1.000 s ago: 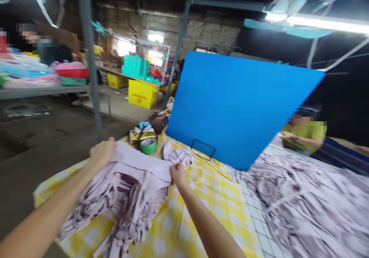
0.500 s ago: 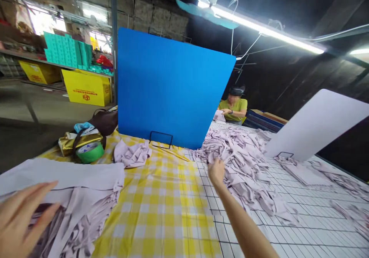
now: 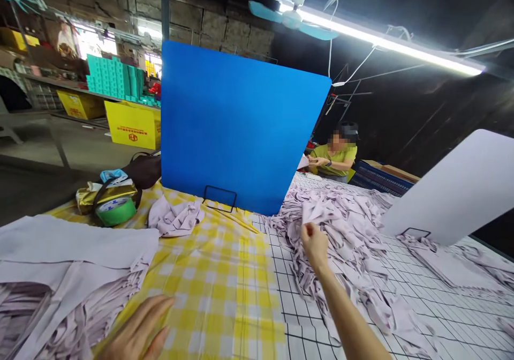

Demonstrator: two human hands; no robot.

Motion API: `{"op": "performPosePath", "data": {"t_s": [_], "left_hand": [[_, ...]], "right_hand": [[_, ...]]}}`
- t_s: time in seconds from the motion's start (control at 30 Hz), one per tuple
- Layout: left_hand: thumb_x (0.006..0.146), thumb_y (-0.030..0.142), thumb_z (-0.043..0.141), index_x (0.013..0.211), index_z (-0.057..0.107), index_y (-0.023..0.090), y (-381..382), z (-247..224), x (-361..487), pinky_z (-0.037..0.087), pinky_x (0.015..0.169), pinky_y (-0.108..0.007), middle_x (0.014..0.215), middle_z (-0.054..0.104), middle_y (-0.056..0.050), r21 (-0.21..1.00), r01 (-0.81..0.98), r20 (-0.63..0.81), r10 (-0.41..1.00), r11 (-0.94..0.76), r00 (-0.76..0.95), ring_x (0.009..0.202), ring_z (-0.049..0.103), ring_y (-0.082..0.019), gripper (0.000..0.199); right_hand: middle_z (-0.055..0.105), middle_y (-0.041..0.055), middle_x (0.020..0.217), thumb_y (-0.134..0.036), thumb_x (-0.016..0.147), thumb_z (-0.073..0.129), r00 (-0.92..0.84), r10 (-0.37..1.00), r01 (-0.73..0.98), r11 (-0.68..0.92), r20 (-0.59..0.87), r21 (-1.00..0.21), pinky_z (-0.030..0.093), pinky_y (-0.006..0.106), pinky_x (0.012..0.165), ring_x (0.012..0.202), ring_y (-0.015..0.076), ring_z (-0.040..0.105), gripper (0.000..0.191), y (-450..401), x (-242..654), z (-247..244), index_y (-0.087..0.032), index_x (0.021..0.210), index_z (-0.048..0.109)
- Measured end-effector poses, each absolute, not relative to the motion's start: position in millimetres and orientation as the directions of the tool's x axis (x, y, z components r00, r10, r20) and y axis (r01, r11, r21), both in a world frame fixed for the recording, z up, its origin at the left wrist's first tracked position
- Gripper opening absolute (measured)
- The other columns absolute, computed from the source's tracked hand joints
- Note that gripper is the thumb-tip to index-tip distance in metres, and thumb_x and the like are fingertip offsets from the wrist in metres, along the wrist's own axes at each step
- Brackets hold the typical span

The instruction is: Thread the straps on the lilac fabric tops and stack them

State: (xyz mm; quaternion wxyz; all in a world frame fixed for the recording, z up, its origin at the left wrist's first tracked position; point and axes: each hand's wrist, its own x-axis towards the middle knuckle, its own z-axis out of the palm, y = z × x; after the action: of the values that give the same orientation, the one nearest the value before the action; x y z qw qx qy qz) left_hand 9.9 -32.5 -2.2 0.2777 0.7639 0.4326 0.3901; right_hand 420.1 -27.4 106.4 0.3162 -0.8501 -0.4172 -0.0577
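Observation:
My right hand (image 3: 315,244) is closed on a pale lilac fabric piece (image 3: 314,211), lifted a little at the near left side of a loose heap of such pieces (image 3: 349,226). Fingers apart and holding nothing, my left hand (image 3: 138,328) hovers over the yellow checked cloth (image 3: 217,274) at the bottom of the view. Left of it lies a neat stack of lilac garment pieces (image 3: 76,242) with straps hanging in layers. A crumpled lilac piece (image 3: 174,216) rests on the cloth farther back.
A blue panel (image 3: 241,129) stands in a wire holder at the centre back, a white panel (image 3: 453,188) at the right. Green tape (image 3: 117,211) and a gold pouch lie at the left. Behind the heap, a person in yellow-green (image 3: 335,156) handles fabric.
My left hand has moved right, from above the stack to over the checked cloth. My right hand has raised a fabric piece from the heap. The view has shifted slightly.

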Motion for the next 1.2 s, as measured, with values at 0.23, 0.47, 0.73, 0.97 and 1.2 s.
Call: {"op": "performPosePath", "data": {"t_s": [0.23, 0.47, 0.73, 0.97, 1.2], "left_hand": [[0.067, 0.057, 0.059, 0.122, 0.049, 0.022, -51.2, 17.3, 82.6, 0.051, 0.081, -0.035, 0.108, 0.062, -0.01, 0.904, -0.002, -0.361, 0.767, 0.428, 0.531, 0.096, 0.061, -0.025, 0.066], [0.065, 0.01, 0.05, 0.13, 0.038, 0.018, -47.1, -7.2, 57.6, 0.044, 0.091, -0.034, 0.114, 0.057, -0.008, 0.973, 0.219, -0.162, 0.886, 0.071, 0.434, 0.105, 0.054, -0.02, 0.066], [0.077, 0.008, 0.044, 0.116, 0.05, 0.02, -44.4, 3.0, 60.9, 0.039, 0.094, -0.037, 0.11, 0.052, -0.007, 0.652, 0.634, 0.182, 0.898, -0.416, 0.402, 0.105, 0.048, -0.021, 0.041], [0.075, 0.027, 0.061, 0.103, 0.056, 0.021, -51.9, 5.5, 80.7, 0.04, 0.091, -0.036, 0.11, 0.053, -0.006, 0.631, 0.498, 0.07, 0.683, -0.595, 0.727, 0.106, 0.046, -0.023, 0.03], [0.06, 0.046, 0.071, 0.14, 0.02, 0.018, -74.9, -1.7, 68.3, 0.014, 0.107, -0.051, 0.145, 0.025, -0.016, 0.69, 0.435, -0.051, 0.56, -0.579, 0.827, 0.134, 0.017, -0.034, 0.099]], "right_hand": [[0.061, 0.002, 0.068, -0.017, 0.075, 0.046, 0.048, 0.968, 0.767, 0.122, 0.245, -0.63, 0.037, 0.027, 0.066, 0.066, 0.016, 0.053, 0.013, -109.4, 245.8, 47.6, -0.021, 0.067, 0.055], [0.063, 0.0021, 0.075, -0.013, 0.075, 0.052, -0.233, 0.97, 0.735, 0.226, 0.075, -0.639, 0.037, 0.03, 0.073, 0.075, 0.0174, 0.056, 0.01, -138.3, 199.9, 29.4, -0.02, 0.073, 0.058], [0.059, 0.0088, 0.104, 0.002, 0.078, 0.037, -0.188, 0.981, 0.945, 0.196, 0.056, -0.263, 0.041, 0.032, 0.078, 0.094, 0.0218, 0.052, 0.036, -80.5, 241.4, 21.7, -0.02, 0.093, 0.061], [0.058, 0.0031, 0.081, 0.0, 0.075, 0.042, -0.252, 0.967, 0.915, 0.227, -0.034, -0.332, 0.04, 0.026, 0.065, 0.077, 0.0171, 0.053, 0.021, -99.8, 250.1, 38.6, -0.02, 0.074, 0.05], [0.043, -0.0048, 0.059, -0.034, 0.089, 0.041, -0.078, 0.995, 0.718, 0.014, -0.059, -0.696, 0.029, 0.023, 0.051, 0.053, 0.0112, 0.038, 0.022, -137.3, 264.6, 61.4, -0.021, 0.071, 0.039]]}}
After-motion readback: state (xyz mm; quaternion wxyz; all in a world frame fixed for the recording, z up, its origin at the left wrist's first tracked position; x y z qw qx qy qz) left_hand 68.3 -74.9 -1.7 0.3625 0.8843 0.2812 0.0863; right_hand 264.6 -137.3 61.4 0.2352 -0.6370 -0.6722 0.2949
